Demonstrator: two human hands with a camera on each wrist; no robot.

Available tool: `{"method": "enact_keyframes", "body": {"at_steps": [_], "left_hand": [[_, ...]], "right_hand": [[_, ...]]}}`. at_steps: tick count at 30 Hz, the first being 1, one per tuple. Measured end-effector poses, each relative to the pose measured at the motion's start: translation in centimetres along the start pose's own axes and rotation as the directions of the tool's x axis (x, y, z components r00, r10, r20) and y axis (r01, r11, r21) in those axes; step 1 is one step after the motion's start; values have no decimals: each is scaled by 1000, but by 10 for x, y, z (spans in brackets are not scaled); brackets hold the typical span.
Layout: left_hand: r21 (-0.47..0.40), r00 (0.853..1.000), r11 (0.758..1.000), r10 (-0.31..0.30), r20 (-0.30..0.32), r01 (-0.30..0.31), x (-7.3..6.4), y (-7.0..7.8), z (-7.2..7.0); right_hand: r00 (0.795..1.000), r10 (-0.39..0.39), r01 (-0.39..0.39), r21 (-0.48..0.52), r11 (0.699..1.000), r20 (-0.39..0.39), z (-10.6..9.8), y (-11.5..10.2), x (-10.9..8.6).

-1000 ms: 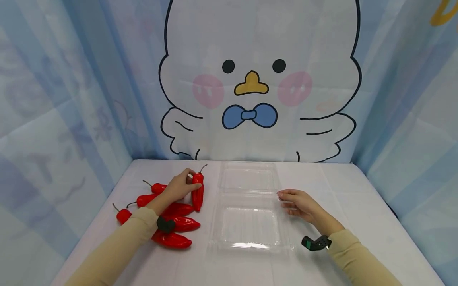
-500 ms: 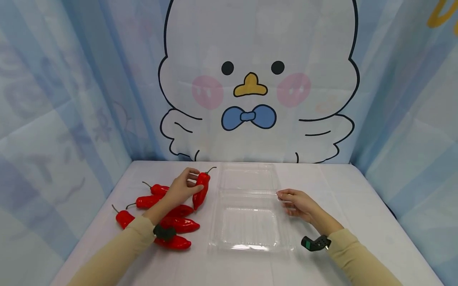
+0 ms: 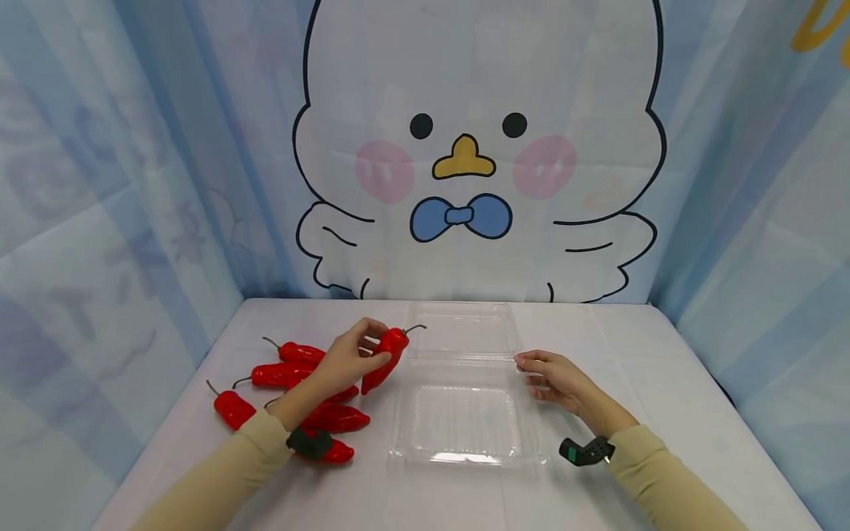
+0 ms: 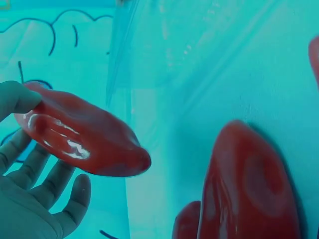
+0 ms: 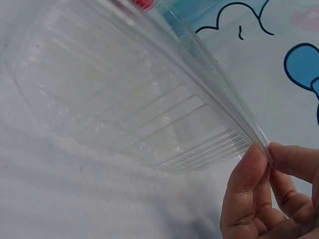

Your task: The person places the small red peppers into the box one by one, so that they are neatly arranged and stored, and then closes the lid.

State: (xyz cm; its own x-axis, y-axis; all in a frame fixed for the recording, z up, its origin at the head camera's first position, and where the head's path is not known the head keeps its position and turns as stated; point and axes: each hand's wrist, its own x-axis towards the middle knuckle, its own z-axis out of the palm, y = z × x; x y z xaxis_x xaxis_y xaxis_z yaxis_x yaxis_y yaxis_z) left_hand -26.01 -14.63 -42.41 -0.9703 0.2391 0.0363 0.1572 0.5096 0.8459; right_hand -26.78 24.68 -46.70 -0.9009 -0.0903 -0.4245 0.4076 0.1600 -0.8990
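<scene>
My left hand [image 3: 352, 359] grips a red chili pepper [image 3: 387, 361] between thumb and fingers, its curved green stem pointing up and right toward the box. In the left wrist view the held pepper [image 4: 84, 134] hangs with its tip to the right, pinched near its stem end. A clear plastic clamshell box [image 3: 465, 463] lies unfolded on the table, lid [image 3: 465, 310] at the back and base in front. The thumb and fingers of my right hand [image 3: 558, 380] pinch the box's right edge at the hinge. The right wrist view shows the ribbed box wall [image 5: 174, 119] running to those fingertips.
Several more red peppers [image 3: 229, 409] lie on the white table [image 3: 598, 487] at the left, partly under my left forearm. A patterned curtain [image 3: 598, 258] with a cartoon bird stands behind the table, and blue curtains rise at both sides.
My left hand has moved right with the pepper, which has tilted from nearly upright to leaning right, its stem now over the box lid's left edge. The right hand stays put.
</scene>
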Motion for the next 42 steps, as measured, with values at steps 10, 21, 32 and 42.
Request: {"method": "enact_keyframes", "body": {"at_steps": [10, 21, 32, 42], "left_hand": [[5, 993, 995, 99, 68, -100, -15, 12, 14], [62, 965, 973, 209, 159, -221, -25, 30, 37], [177, 954, 949, 226, 195, -261, -31, 46, 56], [298, 936, 911, 197, 292, -285, -35, 47, 76]], "right_hand": [[1000, -14, 14, 24, 1000, 17, 2, -1, -3], [1000, -14, 13, 26, 1000, 17, 1, -3, -1], [1000, -17, 16, 24, 1000, 17, 5, -1, -4], [999, -31, 31, 12, 999, 15, 7, -2, -1]]}}
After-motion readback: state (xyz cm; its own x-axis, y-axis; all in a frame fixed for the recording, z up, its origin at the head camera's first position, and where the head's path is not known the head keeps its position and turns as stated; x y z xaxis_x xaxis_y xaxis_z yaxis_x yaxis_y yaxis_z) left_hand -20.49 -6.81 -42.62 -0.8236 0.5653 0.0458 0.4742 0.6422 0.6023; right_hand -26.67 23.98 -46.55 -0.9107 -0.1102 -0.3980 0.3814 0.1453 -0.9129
